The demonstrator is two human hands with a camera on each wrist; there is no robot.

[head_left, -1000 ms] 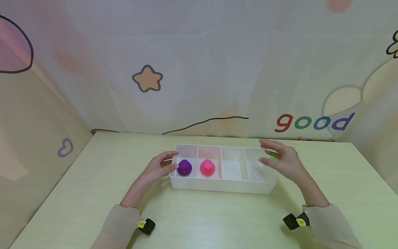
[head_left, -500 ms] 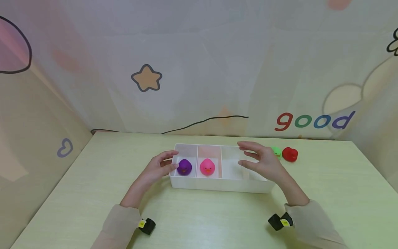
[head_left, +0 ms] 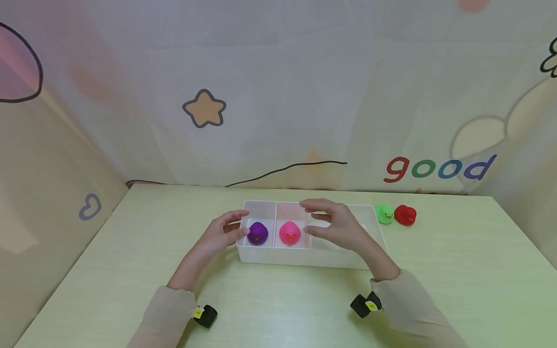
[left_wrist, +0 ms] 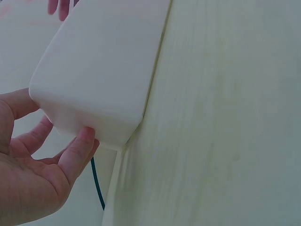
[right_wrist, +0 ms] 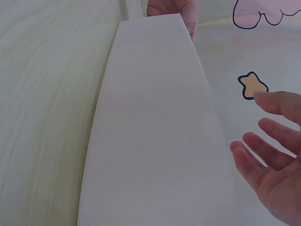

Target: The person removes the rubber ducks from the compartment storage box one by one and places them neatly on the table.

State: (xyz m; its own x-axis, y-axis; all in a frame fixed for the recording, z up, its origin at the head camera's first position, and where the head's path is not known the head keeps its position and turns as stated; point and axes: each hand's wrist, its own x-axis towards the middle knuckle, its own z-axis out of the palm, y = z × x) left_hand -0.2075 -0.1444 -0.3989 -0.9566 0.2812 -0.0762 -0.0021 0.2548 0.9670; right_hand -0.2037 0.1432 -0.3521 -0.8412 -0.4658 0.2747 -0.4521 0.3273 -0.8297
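Toward the far edge of the bench point(head_left: 278, 304), we hold the box point(head_left: 300, 257) with a half-curled left hand point(head_left: 221, 235), right hand point(head_left: 337, 225) spread empty above, purple duck point(head_left: 258, 234) and pink duck point(head_left: 289, 234) already inside, green duck point(head_left: 385, 214) and red duck point(head_left: 405, 215) left beside its right end.

Box point(head_left: 278, 257) is wht, ducks point(head_left: 258, 233) purp, pink, grn, red.

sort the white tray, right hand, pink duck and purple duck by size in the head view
White tray, largest
Right hand
Pink duck and purple duck: they look about alike, so left unranked
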